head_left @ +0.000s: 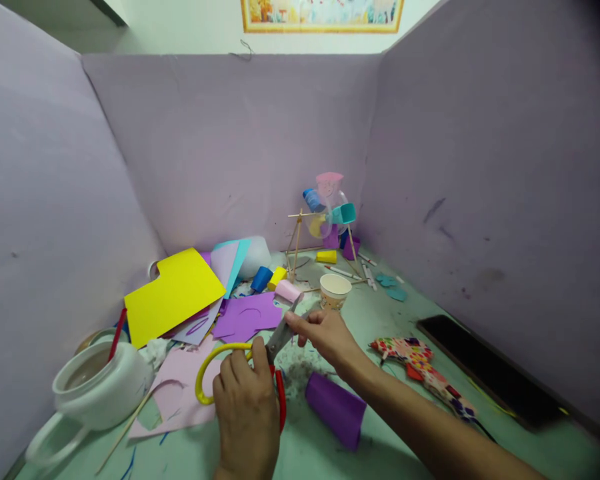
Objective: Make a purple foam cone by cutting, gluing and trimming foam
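Note:
My left hand (247,403) is closed round the handles of a pair of scissors (279,339), one loop yellow and the other red. The blades point up and away, slightly parted. At their tips my right hand (326,335) has its thumb and fingers pinched together; whatever is between them is too small or hidden to make out. Below my right wrist a purple paper cup (336,412) lies on its side. Just beyond the right hand stands a white patterned paper cup (334,293). A pink rolled paper cup (289,291) lies past the blade tips.
Yellow card (175,297), purple paper (247,320) and pink paper (173,380) cover the left side. A white teapot-shaped pot (105,387) stands front left. A stick-framed wheel with cups (325,207) stands at the back. A floral-covered glue gun (420,367) and dark phone (485,367) lie right.

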Available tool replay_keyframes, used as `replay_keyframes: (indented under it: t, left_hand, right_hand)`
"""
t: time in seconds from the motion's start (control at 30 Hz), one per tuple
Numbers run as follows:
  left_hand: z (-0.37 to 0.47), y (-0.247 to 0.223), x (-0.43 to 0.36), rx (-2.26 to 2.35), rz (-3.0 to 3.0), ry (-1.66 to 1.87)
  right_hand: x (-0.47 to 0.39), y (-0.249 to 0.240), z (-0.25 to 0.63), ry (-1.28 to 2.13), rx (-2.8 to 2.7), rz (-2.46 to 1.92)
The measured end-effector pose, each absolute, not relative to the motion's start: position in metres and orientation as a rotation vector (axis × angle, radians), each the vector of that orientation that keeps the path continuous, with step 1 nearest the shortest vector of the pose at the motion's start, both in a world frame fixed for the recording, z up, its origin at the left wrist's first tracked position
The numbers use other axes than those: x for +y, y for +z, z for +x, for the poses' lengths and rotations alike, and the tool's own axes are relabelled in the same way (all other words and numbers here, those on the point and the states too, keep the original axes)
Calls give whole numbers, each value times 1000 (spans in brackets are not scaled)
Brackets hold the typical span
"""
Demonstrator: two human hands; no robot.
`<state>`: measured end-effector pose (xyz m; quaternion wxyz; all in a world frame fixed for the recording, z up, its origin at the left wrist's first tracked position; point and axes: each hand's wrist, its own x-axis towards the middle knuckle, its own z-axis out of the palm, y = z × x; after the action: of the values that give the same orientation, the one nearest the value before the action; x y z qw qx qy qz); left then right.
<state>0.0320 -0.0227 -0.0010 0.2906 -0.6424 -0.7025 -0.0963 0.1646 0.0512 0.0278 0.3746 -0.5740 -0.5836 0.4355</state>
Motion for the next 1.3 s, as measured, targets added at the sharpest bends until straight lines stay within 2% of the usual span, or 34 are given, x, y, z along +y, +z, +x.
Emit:
replay_keyframes:
  t: [0.27, 0.4, 0.57, 0.83, 1.03, 1.13, 1.3]
  left_hand:
    - [26, 4, -20, -1966, -1728, -387]
    - [11, 12, -13, -2203, -1830, -749]
    - [-4, 25, -7, -2459, -1869, -904]
    - [17, 31, -20, -2714, -2187, -1760]
    - [26, 27, -22, -2901, -2109, -2012]
    - [21, 26, -18, -2936, -2045, -2248]
    - [17, 24, -14, -2913, -1915, -2832]
  right_hand:
    - [39, 28, 161, 1147, -1560, -1326]
    - [44, 22, 184, 1111, -1624, -1463]
    - [29, 22, 234, 1032, -1713, -1648]
    - [-41, 12, 237, 838, -1988, -1773]
    - [-45, -20, 219, 598, -2134, -1291]
    - [-36, -13, 217, 457, -2111, -1018]
    - [-14, 11, 206, 167, -2169, -687]
